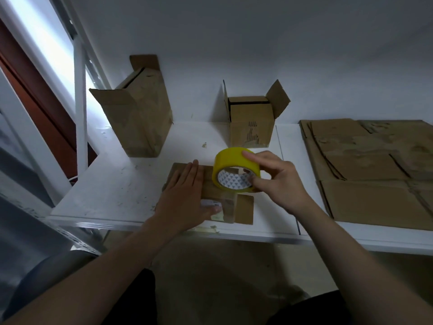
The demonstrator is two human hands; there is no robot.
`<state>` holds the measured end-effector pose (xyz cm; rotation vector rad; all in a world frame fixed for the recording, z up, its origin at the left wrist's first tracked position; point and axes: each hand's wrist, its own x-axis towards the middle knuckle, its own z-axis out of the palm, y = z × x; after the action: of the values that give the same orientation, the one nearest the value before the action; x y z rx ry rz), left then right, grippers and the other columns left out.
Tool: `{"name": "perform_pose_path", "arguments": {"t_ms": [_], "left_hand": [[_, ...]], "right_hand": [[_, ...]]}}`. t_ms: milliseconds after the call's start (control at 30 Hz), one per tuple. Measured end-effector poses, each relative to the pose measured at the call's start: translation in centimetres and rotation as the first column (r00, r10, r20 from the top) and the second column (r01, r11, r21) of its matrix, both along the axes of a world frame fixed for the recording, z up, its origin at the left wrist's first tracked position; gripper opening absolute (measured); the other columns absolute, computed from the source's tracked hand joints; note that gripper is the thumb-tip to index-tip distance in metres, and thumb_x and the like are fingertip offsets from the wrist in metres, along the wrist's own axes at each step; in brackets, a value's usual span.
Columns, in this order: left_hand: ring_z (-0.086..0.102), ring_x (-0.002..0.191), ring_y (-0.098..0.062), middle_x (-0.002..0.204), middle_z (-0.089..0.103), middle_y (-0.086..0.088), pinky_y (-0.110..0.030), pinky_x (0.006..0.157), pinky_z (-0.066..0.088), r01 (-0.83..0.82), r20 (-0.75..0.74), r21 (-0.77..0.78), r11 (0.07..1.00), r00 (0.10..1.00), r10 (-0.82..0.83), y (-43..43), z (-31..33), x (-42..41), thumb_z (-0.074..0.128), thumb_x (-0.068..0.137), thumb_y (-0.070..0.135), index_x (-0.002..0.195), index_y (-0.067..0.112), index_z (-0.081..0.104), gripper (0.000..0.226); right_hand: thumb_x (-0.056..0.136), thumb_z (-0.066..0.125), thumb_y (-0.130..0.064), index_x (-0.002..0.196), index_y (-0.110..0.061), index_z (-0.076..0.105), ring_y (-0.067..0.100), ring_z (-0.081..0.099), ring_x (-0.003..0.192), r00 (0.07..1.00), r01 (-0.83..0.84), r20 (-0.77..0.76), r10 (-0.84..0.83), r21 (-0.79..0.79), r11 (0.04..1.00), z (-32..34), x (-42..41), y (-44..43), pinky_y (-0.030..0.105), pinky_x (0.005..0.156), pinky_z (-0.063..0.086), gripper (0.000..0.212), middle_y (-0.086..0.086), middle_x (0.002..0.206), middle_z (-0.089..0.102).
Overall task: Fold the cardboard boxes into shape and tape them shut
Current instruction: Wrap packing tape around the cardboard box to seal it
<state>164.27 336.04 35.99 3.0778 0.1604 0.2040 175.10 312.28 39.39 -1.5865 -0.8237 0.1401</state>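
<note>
A small cardboard box (230, 205) lies on the white table (112, 191) near its front edge, one flap sticking out to the right. My left hand (185, 198) presses flat on the box top, fingers straight. My right hand (276, 181) grips a yellow roll of tape (232, 165) just above the box's right side, thumb at the roll's lower edge and fingers over its top.
A tall open box (140, 113) stands at the back left and a smaller open box (251, 120) at the back middle. A stack of flattened cardboard (375, 170) covers the table's right side. A white shelf post (80, 118) rises at the left.
</note>
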Motion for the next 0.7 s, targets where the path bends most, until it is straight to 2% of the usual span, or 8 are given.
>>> {"name": "perform_pose_path", "arguments": {"t_ms": [100, 200, 367, 467, 600, 700], "left_hand": [[-0.005, 0.156, -0.020, 0.170, -0.007, -0.007, -0.033, 0.120, -0.011, 0.006, 0.009, -0.001, 1.000, 1.000, -0.006, 0.0, -0.2, -0.1, 0.031, 0.080, 0.090, 0.161, 0.010, -0.001, 0.119], [-0.008, 0.156, -0.018, 0.169, -0.010, -0.005, -0.032, 0.118, -0.014, -0.004, 0.004, 0.008, 1.000, 1.000, 0.004, 0.1, -0.2, 0.0, 0.029, 0.079, 0.091, 0.161, 0.011, -0.004, 0.119], [-0.008, 0.156, -0.018, 0.169, -0.010, -0.005, -0.031, 0.118, -0.015, -0.006, -0.001, 0.000, 1.000, 1.000, 0.006, 0.1, -0.2, -0.2, 0.033, 0.080, 0.089, 0.161, 0.011, -0.004, 0.118], [-0.009, 0.156, -0.018, 0.170, -0.010, -0.005, -0.032, 0.120, -0.013, -0.001, 0.006, -0.005, 1.000, 1.000, 0.001, 0.0, -0.1, -0.2, 0.032, 0.081, 0.089, 0.161, 0.011, -0.003, 0.118], [-0.009, 0.156, -0.019, 0.170, -0.009, -0.006, -0.035, 0.122, -0.010, 0.004, 0.006, -0.003, 1.000, 1.000, -0.004, 0.1, -0.2, -0.1, 0.030, 0.081, 0.089, 0.161, 0.012, -0.002, 0.116], [-0.010, 0.156, -0.025, 0.170, -0.009, -0.006, -0.045, 0.125, -0.004, 0.028, -0.006, 0.033, 0.999, 1.000, -0.028, -0.3, 0.0, -0.1, 0.020, 0.083, 0.088, 0.162, 0.019, -0.002, 0.108]], "right_hand": [[0.080, 0.065, 0.016, 0.119, -0.038, 0.072, 0.016, 0.060, 0.108, 0.996, 0.074, 0.061, -0.067, -0.120, 0.990, 0.4, 1.2, -2.7, 0.036, 0.076, 0.062, 0.066, 0.006, 0.112, 0.062], [0.079, 0.066, 0.014, 0.115, -0.043, 0.072, 0.011, 0.059, 0.107, 0.997, 0.060, 0.059, -0.048, -0.210, 0.976, 0.3, 1.3, -4.5, 0.035, 0.077, 0.061, 0.068, 0.001, 0.111, 0.063], [0.079, 0.070, 0.014, 0.114, -0.043, 0.071, 0.011, 0.057, 0.108, 0.993, 0.064, 0.117, -0.034, -0.271, 0.961, -0.2, 1.2, -4.9, 0.025, 0.080, 0.059, 0.067, -0.004, 0.109, 0.060], [0.081, 0.071, 0.011, 0.115, -0.044, 0.070, 0.009, 0.054, 0.110, 0.990, 0.066, 0.140, -0.022, -0.312, 0.948, -0.7, 1.0, -5.2, 0.017, 0.076, 0.055, 0.065, -0.005, 0.111, 0.057], [0.084, 0.072, 0.009, 0.116, -0.045, 0.067, 0.007, 0.053, 0.111, 0.986, 0.062, 0.166, -0.006, -0.337, 0.939, -1.5, 0.8, -4.6, 0.017, 0.084, 0.054, 0.063, -0.004, 0.112, 0.055], [0.083, 0.073, 0.009, 0.117, -0.042, 0.068, 0.010, 0.054, 0.111, 0.989, 0.033, 0.149, 0.018, -0.333, 0.942, -1.9, 1.1, -4.3, 0.018, 0.088, 0.052, 0.061, -0.002, 0.111, 0.056]]}}
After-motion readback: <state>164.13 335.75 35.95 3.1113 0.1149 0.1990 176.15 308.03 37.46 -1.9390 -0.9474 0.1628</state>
